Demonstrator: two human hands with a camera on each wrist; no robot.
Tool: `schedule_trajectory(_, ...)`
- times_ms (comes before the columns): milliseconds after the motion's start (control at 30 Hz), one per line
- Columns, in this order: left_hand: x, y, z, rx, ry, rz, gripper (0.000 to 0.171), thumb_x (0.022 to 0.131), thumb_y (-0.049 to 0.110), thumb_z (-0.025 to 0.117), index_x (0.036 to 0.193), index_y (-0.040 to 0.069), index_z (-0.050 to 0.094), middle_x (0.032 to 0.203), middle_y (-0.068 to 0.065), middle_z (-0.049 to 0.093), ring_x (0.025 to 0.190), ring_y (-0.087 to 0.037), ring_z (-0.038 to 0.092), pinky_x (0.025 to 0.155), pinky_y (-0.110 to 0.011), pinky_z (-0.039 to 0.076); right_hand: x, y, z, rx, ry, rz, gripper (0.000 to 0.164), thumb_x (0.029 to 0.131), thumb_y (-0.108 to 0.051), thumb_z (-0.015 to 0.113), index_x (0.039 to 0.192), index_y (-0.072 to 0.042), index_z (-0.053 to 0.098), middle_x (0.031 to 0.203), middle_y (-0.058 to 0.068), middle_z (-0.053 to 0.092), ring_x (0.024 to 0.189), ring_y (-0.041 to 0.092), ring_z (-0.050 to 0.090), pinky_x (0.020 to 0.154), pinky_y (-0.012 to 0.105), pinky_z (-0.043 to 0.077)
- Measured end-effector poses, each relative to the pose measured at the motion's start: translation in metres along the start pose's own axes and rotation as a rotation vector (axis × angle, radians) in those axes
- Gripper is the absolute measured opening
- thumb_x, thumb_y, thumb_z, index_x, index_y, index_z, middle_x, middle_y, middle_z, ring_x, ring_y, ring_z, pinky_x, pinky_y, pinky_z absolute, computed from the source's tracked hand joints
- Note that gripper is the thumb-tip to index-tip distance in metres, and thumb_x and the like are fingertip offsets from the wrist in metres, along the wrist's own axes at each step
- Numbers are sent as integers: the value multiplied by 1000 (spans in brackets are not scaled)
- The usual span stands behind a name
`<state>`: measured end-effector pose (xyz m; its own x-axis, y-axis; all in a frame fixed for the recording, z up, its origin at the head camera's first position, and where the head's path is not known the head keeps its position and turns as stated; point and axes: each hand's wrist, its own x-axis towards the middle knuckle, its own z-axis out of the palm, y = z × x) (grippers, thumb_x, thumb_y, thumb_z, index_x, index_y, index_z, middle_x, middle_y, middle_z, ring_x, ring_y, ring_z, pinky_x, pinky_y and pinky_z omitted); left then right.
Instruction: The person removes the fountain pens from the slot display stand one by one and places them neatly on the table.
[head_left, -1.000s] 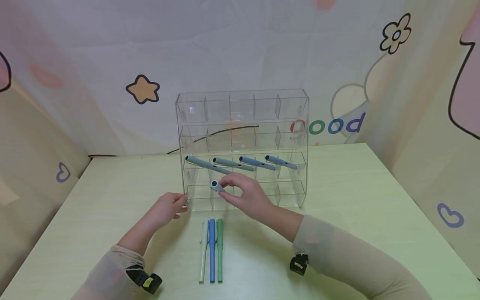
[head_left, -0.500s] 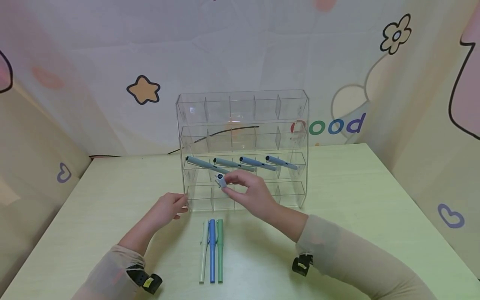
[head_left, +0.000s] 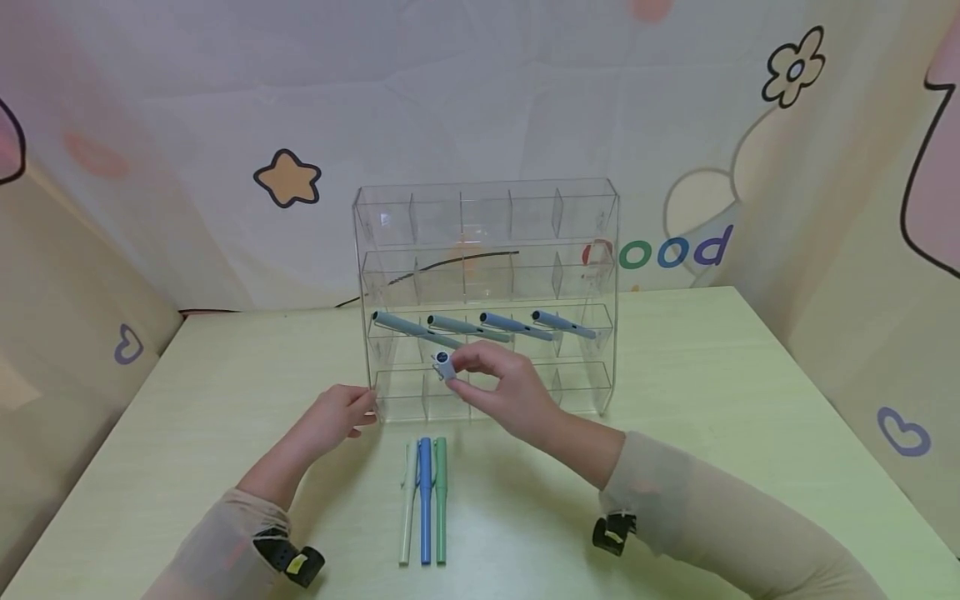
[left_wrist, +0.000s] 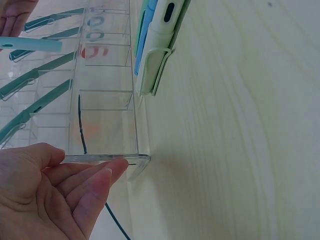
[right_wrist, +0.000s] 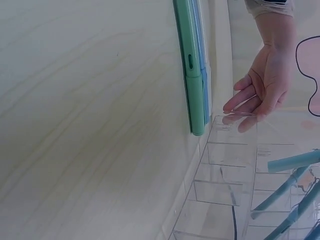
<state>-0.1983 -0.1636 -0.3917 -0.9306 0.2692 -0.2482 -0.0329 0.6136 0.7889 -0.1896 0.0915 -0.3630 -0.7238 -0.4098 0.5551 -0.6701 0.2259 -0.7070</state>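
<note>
My right hand [head_left: 510, 392] pinches a light-blue capped pen [head_left: 445, 365] between thumb and fingers, in front of the clear acrylic rack [head_left: 487, 275]. The pen's end points toward the head camera, and its barrel [left_wrist: 37, 44] shows side-on in the left wrist view. My left hand [head_left: 341, 414] grips the rack's left side panel near the bottom, thumb on one face and fingers on the other. Several pens lean across the rack's second row from the bottom, among them a teal pen [head_left: 412, 323] at the left and a blue pen [head_left: 562, 323] at the right.
Three pens lie side by side on the table before the rack: pale green [head_left: 407, 504], blue [head_left: 425, 500] and green [head_left: 441, 500]. Dividers split each rack row into compartments. A printed cloth [head_left: 480, 100] hangs behind, with a dark cable [head_left: 210, 312] along the table's back edge.
My right hand has shifted slightly right with the light-blue pen, mostly in the first half second. The left hand has kept its grip on the rack.
</note>
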Motion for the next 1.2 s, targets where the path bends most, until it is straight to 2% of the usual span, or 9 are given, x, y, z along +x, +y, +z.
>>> schedule_trajectory(200, 0, 0, 0, 4, 2, 4, 38, 101, 13, 37, 122, -14, 51, 124, -31, 51, 108, -38, 57, 77, -42, 53, -4, -4, -2, 18, -15, -12, 18, 80, 1, 70, 97, -2, 65, 95, 4, 66, 91, 16, 62, 86, 30, 50)
schedule_trajectory(600, -1, 1, -1, 3, 6, -6, 38, 101, 13, 36, 124, -14, 49, 126, -30, 50, 110, -38, 56, 79, -41, 53, -15, -3, -5, 25, -39, 47, 18, 81, 1, 69, 99, -3, 66, 97, 3, 66, 93, 15, 62, 86, 29, 50)
schedule_trajectory(967, 1, -4, -1, 12, 11, 22, 39, 101, 13, 36, 126, -14, 47, 126, -30, 51, 110, -38, 56, 78, -41, 53, -25, -7, -7, 28, -82, 160, 18, 82, -3, 70, 100, -6, 66, 98, -1, 65, 93, 11, 62, 87, 26, 49)
schedule_trajectory(1200, 3, -6, 0, 12, 13, 20, 38, 101, 13, 36, 125, -14, 49, 125, -30, 52, 109, -38, 57, 78, -41, 53, -33, -6, -6, 68, -89, 208, 19, 82, -4, 70, 100, -5, 65, 96, 0, 66, 90, 12, 63, 85, 32, 51)
